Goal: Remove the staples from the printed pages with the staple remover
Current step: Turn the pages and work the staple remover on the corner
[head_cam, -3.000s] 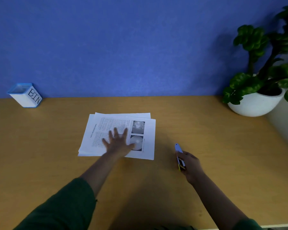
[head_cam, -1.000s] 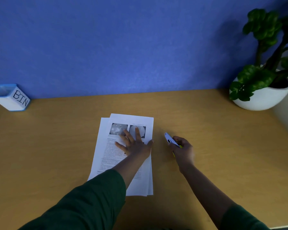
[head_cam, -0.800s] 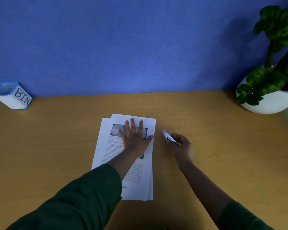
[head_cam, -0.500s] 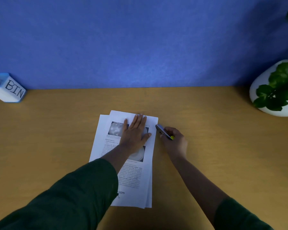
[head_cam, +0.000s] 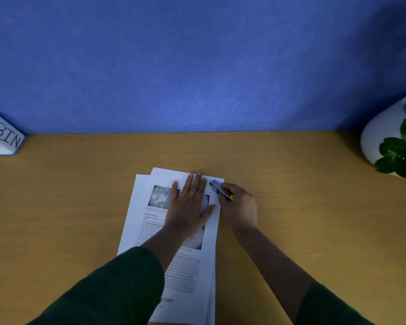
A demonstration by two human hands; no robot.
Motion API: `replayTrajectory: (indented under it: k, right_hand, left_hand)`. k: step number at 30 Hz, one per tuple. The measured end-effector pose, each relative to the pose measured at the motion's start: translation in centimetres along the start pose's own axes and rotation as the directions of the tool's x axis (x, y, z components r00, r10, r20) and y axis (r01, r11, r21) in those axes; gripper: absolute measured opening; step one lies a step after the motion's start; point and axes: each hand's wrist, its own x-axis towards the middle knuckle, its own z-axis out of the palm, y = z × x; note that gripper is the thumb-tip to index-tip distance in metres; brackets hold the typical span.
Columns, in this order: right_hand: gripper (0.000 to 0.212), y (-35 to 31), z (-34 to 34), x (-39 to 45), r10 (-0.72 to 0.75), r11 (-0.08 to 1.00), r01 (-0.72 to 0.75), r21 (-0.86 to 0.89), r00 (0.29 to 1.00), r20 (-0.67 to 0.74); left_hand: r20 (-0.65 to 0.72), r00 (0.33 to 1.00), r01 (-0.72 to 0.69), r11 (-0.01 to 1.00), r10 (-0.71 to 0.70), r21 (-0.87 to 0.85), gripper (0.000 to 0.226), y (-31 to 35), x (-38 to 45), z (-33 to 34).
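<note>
The printed pages [head_cam: 138,216], white sheets with text and grey pictures, lie lengthwise on the wooden desk in front of me. My left hand [head_cam: 190,205] presses flat on their upper part, fingers straight and pointing to the far edge. My right hand [head_cam: 239,207] grips the staple remover [head_cam: 219,189], a slim grey-blue tool with a yellow end. Its tip sits at the pages' top right corner, just right of my left fingertips. No staple is visible at this size.
A small white and blue box marked BIN [head_cam: 4,137] stands at the far left against the blue wall. A white pot with a green plant [head_cam: 384,141] stands at the far right. Bare desk [head_cam: 291,174] lies on both sides of the pages.
The pages were turned from lying sideways to lengthwise. My left hand slid up toward their far edge. My right hand brought the staple remover left, up to the top right corner.
</note>
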Motion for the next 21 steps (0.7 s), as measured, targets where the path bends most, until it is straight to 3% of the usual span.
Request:
replayTrajectory:
  k: [13, 18, 21]
  right_hand:
    - [0.032, -0.64, 0.32, 0.07, -0.010, 1.000, 0.010, -0.011, 1.000, -0.022]
    - [0.034, -0.69, 0.84, -0.02, -0.071, 0.991, 0.068, -0.115, 0.997, -0.017]
    - [0.031, -0.71, 0.90, -0.05, -0.033, 0.998, 0.030, -0.062, 0.998, -0.046]
  left_hand:
    - [0.010, 1.000, -0.002, 1.000, 0.003, -0.010, 0.074, 0.08, 0.01, -0.23]
    - [0.006, 1.000, -0.003, 1.000, 0.003, -0.008, 0.074, 0.09, -0.01, -0.16]
    - [0.006, 1.000, -0.003, 1.000, 0.003, -0.009, 0.074, 0.09, -0.03, -0.14]
